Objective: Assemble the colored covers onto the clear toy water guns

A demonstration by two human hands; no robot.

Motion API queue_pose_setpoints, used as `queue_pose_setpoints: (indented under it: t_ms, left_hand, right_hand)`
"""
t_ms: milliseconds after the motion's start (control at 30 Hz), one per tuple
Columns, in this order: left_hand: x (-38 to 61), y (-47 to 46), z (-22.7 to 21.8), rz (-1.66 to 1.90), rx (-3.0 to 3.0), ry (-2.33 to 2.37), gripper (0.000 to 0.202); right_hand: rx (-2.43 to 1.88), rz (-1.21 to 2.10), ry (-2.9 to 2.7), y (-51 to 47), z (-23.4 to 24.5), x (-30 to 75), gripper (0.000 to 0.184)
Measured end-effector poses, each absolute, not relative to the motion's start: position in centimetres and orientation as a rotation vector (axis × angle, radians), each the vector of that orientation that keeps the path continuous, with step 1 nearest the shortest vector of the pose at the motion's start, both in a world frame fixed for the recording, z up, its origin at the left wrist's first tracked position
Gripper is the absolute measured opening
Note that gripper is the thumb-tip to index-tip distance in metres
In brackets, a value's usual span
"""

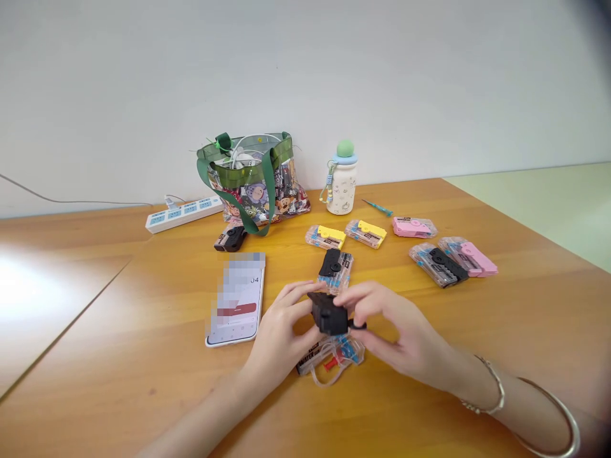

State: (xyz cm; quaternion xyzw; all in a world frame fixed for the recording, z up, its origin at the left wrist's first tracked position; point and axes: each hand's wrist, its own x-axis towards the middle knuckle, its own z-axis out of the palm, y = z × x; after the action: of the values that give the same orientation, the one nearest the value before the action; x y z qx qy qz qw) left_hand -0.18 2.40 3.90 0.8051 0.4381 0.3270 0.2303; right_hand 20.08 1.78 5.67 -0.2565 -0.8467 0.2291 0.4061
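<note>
My left hand [285, 321] grips a black plastic part [330, 316] by its left side, holding it above the table. From the right, my right hand [394, 321] has its index finger on the same part, with a small black tab [358, 324] between thumb and fingers. Whether the tab is joined to the part I cannot tell. Under my hands lies a clear toy water gun body [356, 351] with a red trigger piece, blue inner parts and "WATER" lettering, partly hidden. Just behind is a folded black and clear toy water gun [335, 270].
A phone [236, 299] lies left of my hands. Behind are yellow toy guns [366, 233], pink ones [414, 227], another black one [439, 265], a screwdriver [377, 207], a bottle [342, 184], a clear green-trimmed bag [255, 191] and a power strip [184, 215].
</note>
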Motion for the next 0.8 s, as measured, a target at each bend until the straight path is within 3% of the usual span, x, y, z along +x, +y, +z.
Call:
queue_pose_setpoints:
  t_ms: [100, 200, 433, 600, 800]
  left_hand:
    - [-0.3, 2.2, 4.3, 0.841, 2.145, 1.205, 0.024]
    - [-0.3, 2.2, 4.7, 0.803, 2.061, 1.177, 0.032]
    - [-1.0, 2.2, 5.5, 0.630, 1.829, 0.896, 0.063]
    - [-1.4, 2.4, 5.6, 0.661, 1.696, 0.915, 0.039]
    - [-0.1, 1.9, 5.3, 0.717, 1.671, 1.003, 0.023]
  right_hand:
    - [-0.545, 0.166, -2.318, 1.4, 5.0, 19.6, 0.012]
    - [-0.519, -0.019, -2.437, 1.4, 4.7, 19.4, 0.021]
    - [-0.538, 0.204, -2.350, 2.3, 4.2, 20.3, 0.014]
    - [-0.578, 0.399, -2.240, 2.6, 4.5, 20.4, 0.010]
    - [-0.635, 0.122, -2.065, 2.3, 4.6, 20.1, 0.012]
